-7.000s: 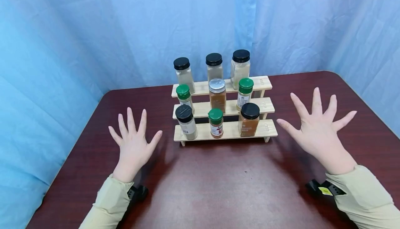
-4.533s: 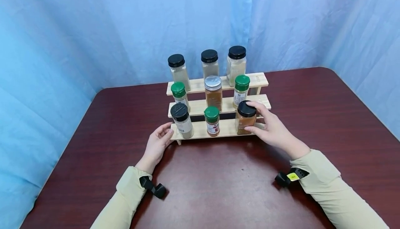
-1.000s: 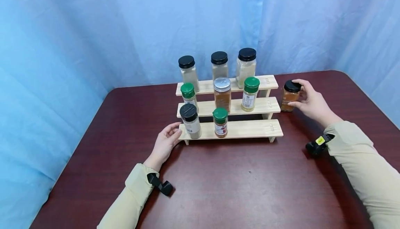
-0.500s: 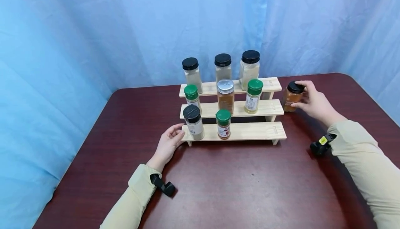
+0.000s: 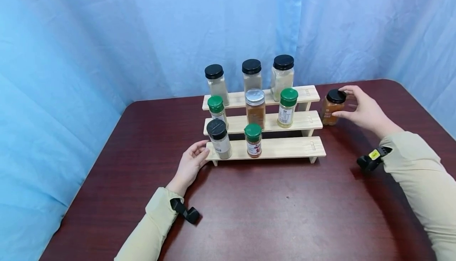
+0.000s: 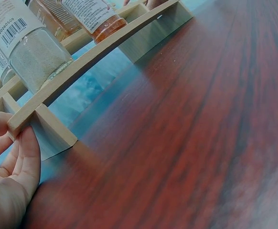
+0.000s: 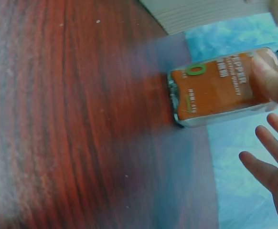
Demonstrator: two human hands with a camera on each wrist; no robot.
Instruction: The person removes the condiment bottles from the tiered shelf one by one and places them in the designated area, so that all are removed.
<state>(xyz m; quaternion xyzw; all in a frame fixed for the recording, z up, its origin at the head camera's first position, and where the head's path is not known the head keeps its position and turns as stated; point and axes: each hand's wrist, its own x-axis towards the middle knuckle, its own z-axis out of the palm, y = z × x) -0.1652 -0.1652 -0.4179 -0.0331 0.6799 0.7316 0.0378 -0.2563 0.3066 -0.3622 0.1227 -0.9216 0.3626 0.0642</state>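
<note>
A three-tier wooden spice rack [image 5: 292, 147] stands on the table. My left hand [image 5: 190, 165] pinches the left end of its lowest shelf, thumb above and fingers below in the left wrist view. Right of the rack, a square spice jar [image 5: 328, 113] with orange-brown powder and a black lid stands upright on the table. My right hand [image 5: 367, 110] is around its right side, thumb over the jar and another finger by the lid. In the right wrist view the other fingers [image 7: 258, 169] spread away from the jar. Whether the hidden index finger touches the lid cannot be seen.
A black-lidded shaker [image 5: 221, 146] and a green-capped jar [image 5: 254, 148] stand on the lowest shelf. Two green-capped jars and a silver-lidded jar [image 5: 255, 112] are on the middle one, three black-lidded jars on top. Blue curtains [image 5: 178, 35] border the dark red table [image 5: 249, 213].
The orange-brown jar has gone from the lowest shelf's right end to the table right of the rack. My right hand has just loosened and shifted right; my left keeps its grip.
</note>
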